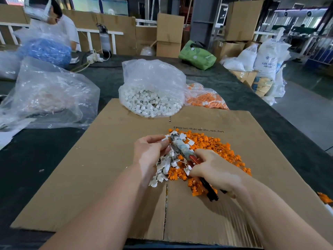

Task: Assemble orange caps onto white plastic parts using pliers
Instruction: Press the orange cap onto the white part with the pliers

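The right hand [214, 168] is wrapped round the handles of the pliers [182, 150], whose taped nose points up and away toward the left hand [150, 150]; the left hand's fingertips pinch a small white plastic part [166, 138] right at the pliers' tip, above the flattened cardboard sheet [111, 159] lying on the tabletop [36, 159]. Whether an orange cap already sits on that part cannot be told, as the tip hides it. Loose orange caps [216, 147] and more white parts [164, 168] are heaped together just beneath both hands. To press well, it seems best to hold the part square to the nose, keep the left fingertips clear of the closing tip, and squeeze the handles steadily rather than sharply, so the cap seats straight and the small part does not spring out into the heap
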Tool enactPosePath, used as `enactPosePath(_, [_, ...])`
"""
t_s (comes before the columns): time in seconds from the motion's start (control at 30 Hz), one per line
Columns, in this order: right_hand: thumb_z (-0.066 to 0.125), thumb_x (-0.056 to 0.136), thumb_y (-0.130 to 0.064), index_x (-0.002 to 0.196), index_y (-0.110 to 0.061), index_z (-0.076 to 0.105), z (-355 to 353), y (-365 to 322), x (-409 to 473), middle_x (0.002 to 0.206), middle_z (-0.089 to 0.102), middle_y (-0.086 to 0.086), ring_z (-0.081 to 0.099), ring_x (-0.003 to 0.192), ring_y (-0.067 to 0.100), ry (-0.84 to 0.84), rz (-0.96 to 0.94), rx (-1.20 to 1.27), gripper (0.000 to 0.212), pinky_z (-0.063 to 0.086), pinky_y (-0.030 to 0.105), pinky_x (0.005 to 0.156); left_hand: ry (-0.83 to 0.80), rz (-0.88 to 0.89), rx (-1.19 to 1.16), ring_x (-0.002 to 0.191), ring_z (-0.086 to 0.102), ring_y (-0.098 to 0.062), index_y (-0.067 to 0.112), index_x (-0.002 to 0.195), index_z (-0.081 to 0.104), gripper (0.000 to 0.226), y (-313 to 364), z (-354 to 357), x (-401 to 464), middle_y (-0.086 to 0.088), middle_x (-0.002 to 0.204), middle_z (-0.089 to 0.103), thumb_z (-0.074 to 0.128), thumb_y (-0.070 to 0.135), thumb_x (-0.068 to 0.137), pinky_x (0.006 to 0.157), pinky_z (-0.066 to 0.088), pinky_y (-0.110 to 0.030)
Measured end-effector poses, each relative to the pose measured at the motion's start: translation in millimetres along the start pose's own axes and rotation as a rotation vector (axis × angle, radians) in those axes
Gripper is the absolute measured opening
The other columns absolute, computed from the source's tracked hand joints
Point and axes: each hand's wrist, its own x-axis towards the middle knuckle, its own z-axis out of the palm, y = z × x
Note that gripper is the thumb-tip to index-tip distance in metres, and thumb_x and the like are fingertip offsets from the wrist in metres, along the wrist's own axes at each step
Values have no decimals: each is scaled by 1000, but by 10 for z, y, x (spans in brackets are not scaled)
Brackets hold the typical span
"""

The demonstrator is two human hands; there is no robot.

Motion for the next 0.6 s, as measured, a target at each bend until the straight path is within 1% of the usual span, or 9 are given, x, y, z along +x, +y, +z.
enactPosePath(0.07, [57, 82, -11, 84, -17, 45, -8, -8, -24, 88, 42, -3, 47, 60, 14, -18, 4, 2, 14, 34, 23, 50, 10, -1, -18, 52, 64, -11, 3, 81, 63, 14, 20, 14, -4, -12, 77, 66, 64, -11, 81, 60, 57, -19])
enactPosePath(0.13, [58, 83, -14, 83, -21, 44, -11, -19, -34, 87, 38, -8, 47, 60, 10, -26, 4, -15, 16, 32, 21, 48, 14, 1, -10, 53, 64, -13, 3, 80, 63, 15, 31, 19, -4, -12, 76, 66, 63, -12, 81, 60, 58, -20])
enactPosePath(0.23, [56, 84, -11, 84, -19, 45, 15, -32, -22, 89, 41, -5, 46, 62, 13, -10, -7, -23, 14, 35, 22, 50, 18, -12, -5, 58, 64, -16, 2, 81, 63, 14, 23, 11, 0, -12, 76, 66, 64, -12, 81, 64, 57, -22])
enactPosePath(0.3, [52, 84, -7, 83, -18, 43, 35, -22, -1, 88, 42, -2, 46, 64, 16, 15, -19, -45, 14, 36, 24, 50, 28, -26, -14, 56, 64, -15, 2, 82, 63, 14, 13, 0, 6, -12, 76, 67, 64, -12, 80, 63, 58, -22])
enactPosePath(0.4, [47, 86, -5, 78, -21, 40, 62, 14, 26, 86, 41, -2, 43, 63, 14, 35, -46, -77, 20, 33, 16, 41, 28, -39, -27, 54, 64, -15, 1, 83, 63, 14, -5, -16, 5, -13, 78, 67, 64, -12, 80, 60, 57, -20])
enactPosePath(0.47, [46, 86, -3, 77, -21, 39, 95, 58, 45, 84, 41, 0, 41, 60, 14, 57, -71, -73, 21, 30, 13, 37, 25, -46, -38, 52, 64, -13, 2, 84, 63, 13, -26, -25, -7, -14, 79, 67, 65, -11, 80, 58, 57, -19])
enactPosePath(0.53, [48, 86, -3, 77, -19, 41, 136, 106, 54, 80, 42, 1, 39, 55, 13, 94, -100, -41, 20, 29, 13, 36, 22, -46, -45, 50, 64, -12, 1, 84, 64, 13, -41, -29, -15, -13, 79, 67, 64, -11, 80, 55, 56, -18])
enactPosePath(0.6, [59, 82, -7, 81, -19, 49, 164, 147, 51, 76, 45, 1, 40, 52, 12, 122, -109, 43, 16, 31, 17, 41, 19, -40, -50, 50, 64, -11, 1, 86, 63, 12, -38, -33, -12, -14, 82, 67, 64, -9, 81, 55, 55, -17])
